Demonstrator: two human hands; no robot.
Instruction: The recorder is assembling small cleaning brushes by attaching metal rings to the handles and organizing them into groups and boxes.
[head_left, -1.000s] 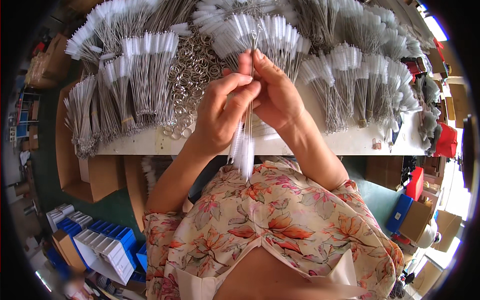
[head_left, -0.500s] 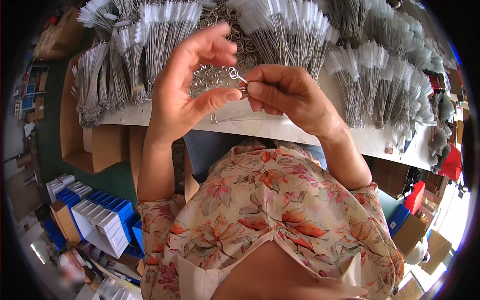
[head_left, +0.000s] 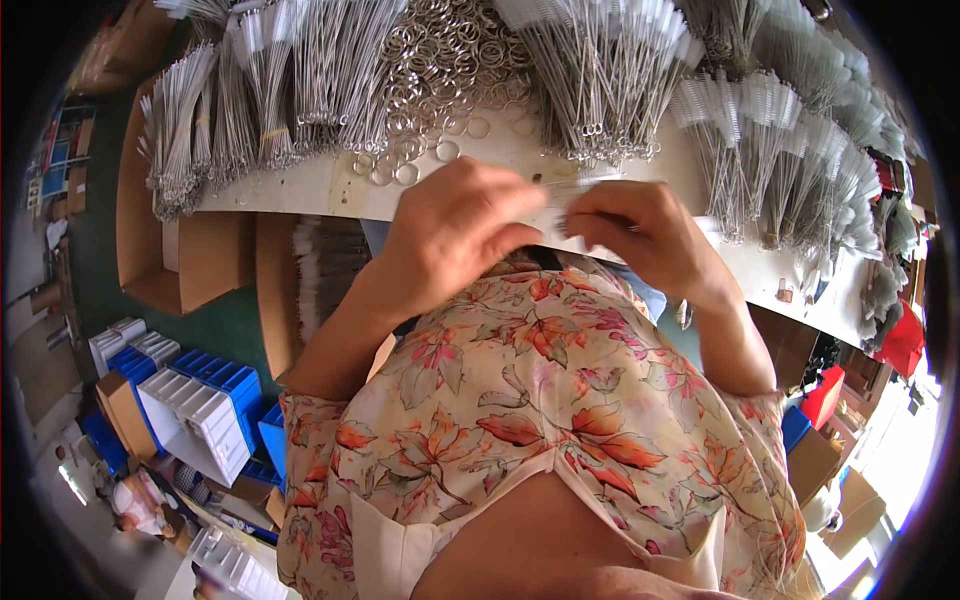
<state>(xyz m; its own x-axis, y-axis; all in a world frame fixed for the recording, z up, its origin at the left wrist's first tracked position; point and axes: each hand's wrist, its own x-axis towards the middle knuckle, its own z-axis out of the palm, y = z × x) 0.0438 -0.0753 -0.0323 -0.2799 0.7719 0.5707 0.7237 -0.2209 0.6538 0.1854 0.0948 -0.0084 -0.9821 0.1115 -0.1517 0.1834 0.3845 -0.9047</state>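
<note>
My left hand (head_left: 455, 235) and my right hand (head_left: 640, 235) meet close to my chest, at the near edge of a white table (head_left: 300, 190). Between them they pinch a small bunch of thin wire brushes (head_left: 575, 190) with white bristles, lying roughly level. Most of the bunch is hidden by my fingers. A heap of loose metal rings (head_left: 440, 75) lies on the table just beyond my hands. Bundles of the same wire brushes (head_left: 600, 70) are spread all along the table.
More brush bundles (head_left: 235, 100) lie at the left and brush bundles (head_left: 790, 140) at the right. An open cardboard box (head_left: 175, 250) sits under the table's left end. Blue and white bins (head_left: 190, 400) stand on the floor at lower left. A red object (head_left: 900, 340) is at the right.
My hands have dropped from above the table to its near edge. The left hand, open with fingers spread half a second ago, now closes over the brushes beside the right hand.
</note>
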